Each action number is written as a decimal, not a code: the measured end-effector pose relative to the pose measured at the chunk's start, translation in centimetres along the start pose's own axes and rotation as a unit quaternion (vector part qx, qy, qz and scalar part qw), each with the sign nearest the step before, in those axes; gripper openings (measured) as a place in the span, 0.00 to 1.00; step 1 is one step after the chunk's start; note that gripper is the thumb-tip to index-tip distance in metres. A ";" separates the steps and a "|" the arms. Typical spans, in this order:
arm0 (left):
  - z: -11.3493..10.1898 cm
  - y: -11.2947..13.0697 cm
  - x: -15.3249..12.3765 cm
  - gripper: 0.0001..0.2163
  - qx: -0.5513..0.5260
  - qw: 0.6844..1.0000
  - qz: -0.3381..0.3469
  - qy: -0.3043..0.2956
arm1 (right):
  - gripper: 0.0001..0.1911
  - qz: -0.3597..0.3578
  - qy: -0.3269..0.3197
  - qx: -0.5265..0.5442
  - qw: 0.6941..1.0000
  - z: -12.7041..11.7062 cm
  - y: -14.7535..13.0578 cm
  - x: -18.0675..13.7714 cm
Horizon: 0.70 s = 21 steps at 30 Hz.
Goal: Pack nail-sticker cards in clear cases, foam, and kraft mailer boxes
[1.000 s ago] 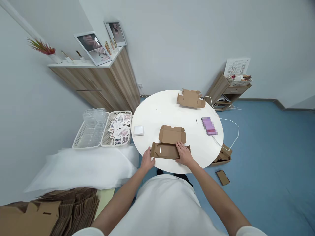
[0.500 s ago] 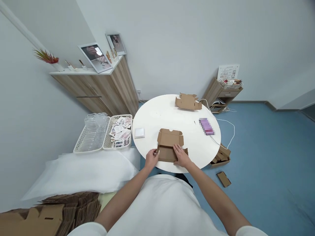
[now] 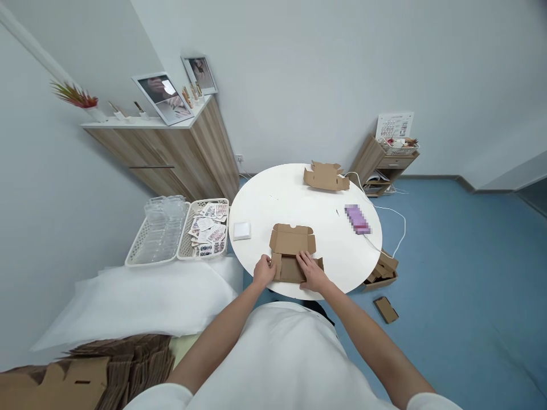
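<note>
A brown cardboard box (image 3: 293,241) lies partly folded at the near edge of the white round table, its lid panel spread out away from me. At its left end, my left hand (image 3: 265,271) is closed on the side flap, which leans inward over the base. My right hand (image 3: 311,272) grips the right end, fingers reaching over into the base and thumb near the front wall. Beyond, another unfolded cardboard box (image 3: 326,176) rests at the table's far edge. A small white stack (image 3: 242,230) sits to the left.
Two white baskets stand left of the table (image 3: 260,199): one with clear plastic trays (image 3: 160,236), one with printed cards (image 3: 209,230). Flat cardboard (image 3: 137,364) is piled lower left. A blurred purple item (image 3: 358,220) and white cable (image 3: 404,228) are right; a carton (image 3: 382,273) stands on the floor.
The left side flap has swung from upright to leaning inward over the box base, with my left hand on it. My right hand stays on the right end.
</note>
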<state>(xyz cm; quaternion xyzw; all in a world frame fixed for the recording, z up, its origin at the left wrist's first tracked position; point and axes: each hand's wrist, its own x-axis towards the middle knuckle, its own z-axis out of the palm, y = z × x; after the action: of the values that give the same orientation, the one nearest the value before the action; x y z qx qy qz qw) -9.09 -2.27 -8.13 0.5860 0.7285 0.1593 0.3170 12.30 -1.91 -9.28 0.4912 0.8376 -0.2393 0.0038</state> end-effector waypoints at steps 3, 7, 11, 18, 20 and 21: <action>-0.3 0.1 0.7 0.09 0.023 0.999 -0.009 -0.025 | 0.62 -0.014 -0.013 -0.001 1.000 -0.3 0.2 -0.2; -0.4 -0.1 1.2 0.08 0.056 0.996 -0.009 -0.073 | 0.62 -0.022 -0.026 -0.008 0.999 -0.8 0.4 -0.5; -0.1 0.0 1.2 0.08 0.077 0.994 0.000 -0.081 | 0.63 -0.016 -0.037 -0.029 0.999 -1.2 0.1 -0.7; 1.3 0.9 0.8 0.09 0.090 0.995 0.029 -0.042 | 0.59 0.022 -0.038 -0.075 0.996 -2.0 0.5 -0.8; 1.6 1.1 0.4 0.13 0.040 0.997 0.060 -0.041 | 0.59 0.035 -0.035 -0.083 0.995 -2.3 1.2 -0.9; 1.6 1.3 0.1 0.17 0.014 0.996 0.079 -0.044 | 0.59 0.040 -0.034 -0.087 0.995 -2.5 1.6 -0.9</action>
<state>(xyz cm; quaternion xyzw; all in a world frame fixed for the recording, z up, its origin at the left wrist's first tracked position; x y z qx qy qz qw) -7.12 -2.03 -8.61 0.6523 0.6678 0.1479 0.3266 14.64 -1.01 -7.47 0.5139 0.8342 -0.1813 0.0846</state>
